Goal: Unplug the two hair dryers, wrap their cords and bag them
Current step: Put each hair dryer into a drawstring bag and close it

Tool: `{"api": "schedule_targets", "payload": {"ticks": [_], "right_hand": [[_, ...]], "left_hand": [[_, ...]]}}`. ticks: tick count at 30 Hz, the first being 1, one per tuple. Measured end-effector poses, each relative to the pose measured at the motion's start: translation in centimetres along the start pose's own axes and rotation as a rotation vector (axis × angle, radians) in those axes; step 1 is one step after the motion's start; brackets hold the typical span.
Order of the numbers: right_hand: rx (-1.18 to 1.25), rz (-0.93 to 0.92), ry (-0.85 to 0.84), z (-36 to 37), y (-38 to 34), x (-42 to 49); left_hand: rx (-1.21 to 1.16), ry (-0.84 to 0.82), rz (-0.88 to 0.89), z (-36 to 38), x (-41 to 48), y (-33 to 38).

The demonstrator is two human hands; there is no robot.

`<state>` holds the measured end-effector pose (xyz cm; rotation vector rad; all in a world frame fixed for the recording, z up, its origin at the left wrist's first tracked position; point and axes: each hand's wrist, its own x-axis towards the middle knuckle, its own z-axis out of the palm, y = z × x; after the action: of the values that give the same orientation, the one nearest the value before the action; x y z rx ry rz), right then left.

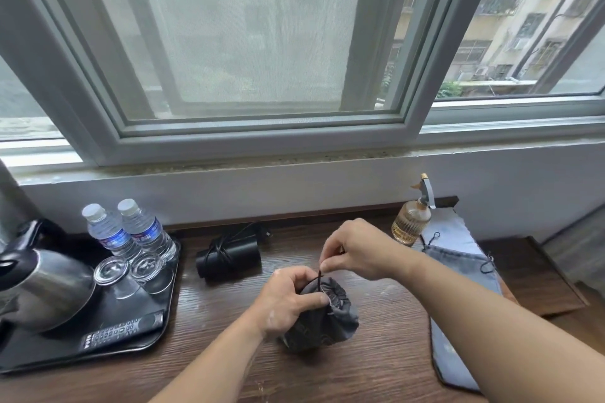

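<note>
Left hand [288, 303] grips puckered grey pouch [330, 329]; right hand [358, 252] pinches drawstring [319, 275].

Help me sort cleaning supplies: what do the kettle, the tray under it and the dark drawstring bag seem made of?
The kettle is probably brushed stainless steel, from its silvery sheen and soft reflections. The tray is black, semi-gloss, likely plastic or melamine. The dark drawstring bag is matte grey fabric, gathering into pleats at its mouth; its drawstring looks like thin black cord.

Hotel room, by the look: lower left, a black tray [149, 303] holds kettle [45, 291], two bottled waters [144, 232], upturned glasses [113, 271] and remote [121, 332]
</note>
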<state>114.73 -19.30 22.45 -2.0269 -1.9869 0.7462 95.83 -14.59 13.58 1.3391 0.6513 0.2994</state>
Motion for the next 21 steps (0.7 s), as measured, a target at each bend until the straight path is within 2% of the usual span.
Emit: {"api": "schedule_targets", "payload": {"ticks": [5,8,11,15,17,21], "right_hand": [[0.412,0.179,0.023,2.4,3.1,-0.8],[0.665,0.268,0.104,5.7,3.6,-1.7],[0.625,0.319,0.270,9.0,2.8,-2.7],[0.372,0.225,0.453,10.9,0.8,-4.0],[0.334,0.234,0.498,11.5,0.2,-4.3],[0.486,0.367,0.609,11.8,0.7,-3.4]], "left_hand": [[-0.085,-0.020,-0.014,-0.2,-0.5,-0.2],[-0.209,0.045,-0.031,-0.3,-0.5,-0.8],[-0.325,0.170,-0.052,-0.2,-0.1,-1.5],[-0.384,0.341,-0.078,0.9,0.3,-1.7],[-0.320,0.409,-0.080,1.5,0.3,-1.3],[0.133,0.422,-0.030,1.0,0.3,0.1]]}}
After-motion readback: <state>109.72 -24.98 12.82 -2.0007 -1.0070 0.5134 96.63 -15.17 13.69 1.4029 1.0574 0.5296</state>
